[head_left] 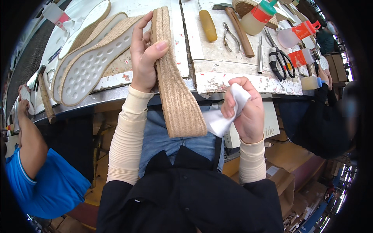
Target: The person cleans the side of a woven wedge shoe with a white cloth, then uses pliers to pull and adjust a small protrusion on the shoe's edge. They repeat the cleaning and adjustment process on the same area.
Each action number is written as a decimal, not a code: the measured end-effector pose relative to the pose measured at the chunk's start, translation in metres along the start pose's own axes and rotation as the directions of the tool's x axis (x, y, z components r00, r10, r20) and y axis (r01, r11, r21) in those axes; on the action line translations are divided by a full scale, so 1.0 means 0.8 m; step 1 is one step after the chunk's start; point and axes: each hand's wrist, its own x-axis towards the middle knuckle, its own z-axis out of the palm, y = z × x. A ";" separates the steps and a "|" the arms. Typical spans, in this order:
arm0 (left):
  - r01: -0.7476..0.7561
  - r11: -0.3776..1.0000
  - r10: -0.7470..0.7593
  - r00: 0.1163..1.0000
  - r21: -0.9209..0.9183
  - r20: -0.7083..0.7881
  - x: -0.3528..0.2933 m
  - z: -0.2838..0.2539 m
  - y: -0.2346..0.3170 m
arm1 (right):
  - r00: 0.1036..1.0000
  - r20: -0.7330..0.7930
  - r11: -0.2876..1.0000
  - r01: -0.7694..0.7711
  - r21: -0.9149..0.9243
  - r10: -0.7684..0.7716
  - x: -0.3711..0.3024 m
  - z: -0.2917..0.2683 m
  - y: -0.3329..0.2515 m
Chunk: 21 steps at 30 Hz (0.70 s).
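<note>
A workbench (116, 95) with stained white covering (217, 81) bears woven-edged soles (87, 66), a hammer (241, 34), pliers (225, 28), scissors (275, 50) and squeeze bottles (253, 22).

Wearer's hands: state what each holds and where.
Left hand: the braided wedge sole, near its thin upper end. Right hand: a white cloth, by its bunched upper part.

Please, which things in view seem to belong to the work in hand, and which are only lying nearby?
Apparently in use:
- woven wedge sole, left hand
- white cloth, right hand

Lying nearby, seemingly unused:
- pliers
- black-handled scissors
- yellow-handled tool
</note>
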 end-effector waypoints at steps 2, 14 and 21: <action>-0.009 1.000 0.009 1.000 0.029 0.000 0.000 0.000 0.000 | 0.997 -0.077 0.997 -0.014 -0.078 0.008 0.004 0.003 0.004; -0.002 0.999 0.002 1.000 0.053 0.003 0.001 0.000 -0.001 | 0.984 -0.132 0.834 0.029 -0.550 -0.121 -0.004 -0.001 -0.004; -0.042 0.995 0.042 0.999 0.085 0.004 0.000 0.002 -0.004 | 0.982 -0.051 0.897 0.142 -0.417 -0.180 -0.015 0.015 0.010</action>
